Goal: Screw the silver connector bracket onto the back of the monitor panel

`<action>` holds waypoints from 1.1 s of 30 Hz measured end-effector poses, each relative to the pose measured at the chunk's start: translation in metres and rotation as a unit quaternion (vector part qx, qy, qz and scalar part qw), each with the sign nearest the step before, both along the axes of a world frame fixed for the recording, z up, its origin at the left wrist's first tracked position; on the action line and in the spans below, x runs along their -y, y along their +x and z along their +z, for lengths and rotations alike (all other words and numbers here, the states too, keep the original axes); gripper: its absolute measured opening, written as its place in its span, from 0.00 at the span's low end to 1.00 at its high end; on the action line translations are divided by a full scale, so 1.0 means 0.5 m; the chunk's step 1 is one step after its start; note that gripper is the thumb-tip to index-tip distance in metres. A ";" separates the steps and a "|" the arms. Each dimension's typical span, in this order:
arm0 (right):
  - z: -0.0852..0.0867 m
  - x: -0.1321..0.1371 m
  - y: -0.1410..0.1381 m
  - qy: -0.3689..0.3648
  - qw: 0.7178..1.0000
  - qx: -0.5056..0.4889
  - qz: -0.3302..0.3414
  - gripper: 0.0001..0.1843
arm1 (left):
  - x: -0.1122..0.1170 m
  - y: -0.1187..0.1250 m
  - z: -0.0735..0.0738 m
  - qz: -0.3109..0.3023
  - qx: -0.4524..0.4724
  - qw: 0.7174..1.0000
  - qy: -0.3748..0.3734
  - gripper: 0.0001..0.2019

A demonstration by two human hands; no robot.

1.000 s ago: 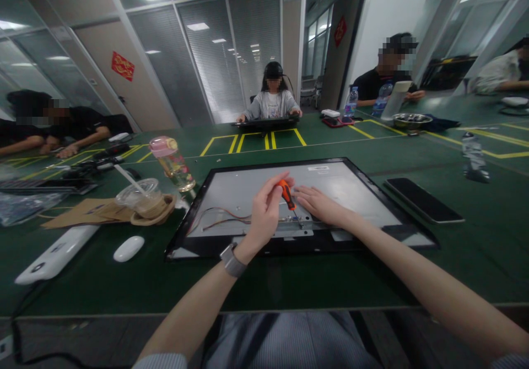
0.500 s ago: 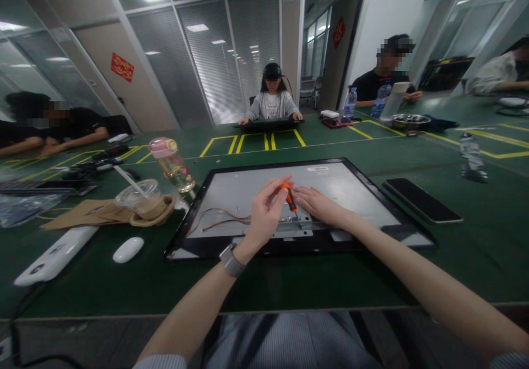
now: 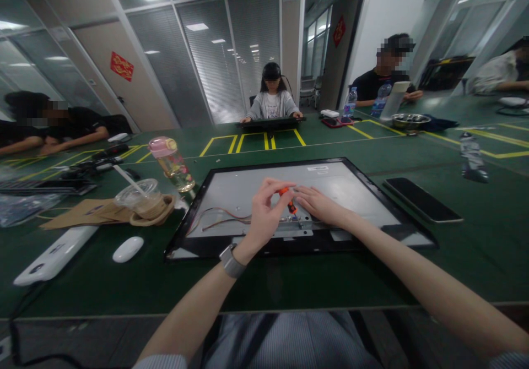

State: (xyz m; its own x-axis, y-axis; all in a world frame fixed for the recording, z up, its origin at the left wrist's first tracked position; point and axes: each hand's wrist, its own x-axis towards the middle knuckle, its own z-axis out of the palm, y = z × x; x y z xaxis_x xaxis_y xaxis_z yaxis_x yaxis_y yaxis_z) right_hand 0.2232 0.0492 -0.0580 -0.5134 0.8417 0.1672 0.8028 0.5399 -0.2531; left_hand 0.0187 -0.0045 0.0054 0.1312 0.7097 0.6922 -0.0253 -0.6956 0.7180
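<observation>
My left hand (image 3: 265,208) has its thumb and fingers closed around the top of an orange and black screwdriver (image 3: 292,207). The shaft points down at a metal bracket (image 3: 305,232) along the near edge of a flat display panel (image 3: 351,187); whether the tip sits in a screw I cannot tell. Beside the screwdriver, my right hand (image 3: 320,205) lies flat on the panel's grey back, fingers stretched out. Thin coloured wires (image 3: 223,212) run across the panel left of my left hand.
A black phone (image 3: 422,199) lies right of the panel. On the left are a white mouse-shaped case (image 3: 128,249), a white power bank (image 3: 55,256), a plastic cup (image 3: 144,199) and a pink-lidded bottle (image 3: 172,165). Across the table a person (image 3: 271,102) holds a dark panel.
My left fingers have shifted slightly around the screwdriver's handle, which appears a little turned. My right hand stays in place on the panel.
</observation>
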 end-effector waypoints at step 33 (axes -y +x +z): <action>-0.007 -0.005 0.003 0.003 1.000 -0.016 -0.005 0.29 | -0.006 0.000 -0.015 0.081 0.009 0.996 0.038 0.04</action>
